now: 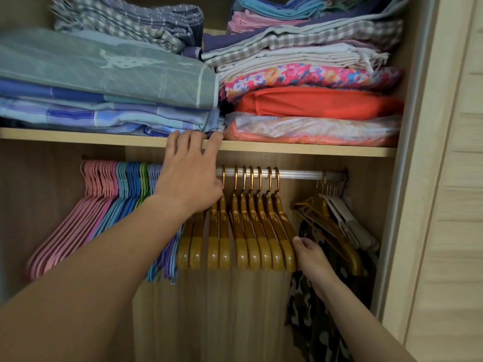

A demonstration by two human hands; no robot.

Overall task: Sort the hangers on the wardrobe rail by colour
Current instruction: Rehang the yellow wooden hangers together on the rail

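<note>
Home wardrobe; folded bedding (308, 100), hangers (251, 231)

Left hand (192, 169) on shelf edge (300, 148); right hand (309, 253) touching gold hangers (251, 231)

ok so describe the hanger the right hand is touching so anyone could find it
Find the metal rail under the shelf, then the middle bunch of gold hangers. It is the rightmost of that bunch, with the right hand at its lower end and an open gap to its right.

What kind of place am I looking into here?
Most likely a home wardrobe: a metal hanging rail carrying golden plastic hangers, and a light wooden shelf above stacked with folded bedding and fabrics.
</note>
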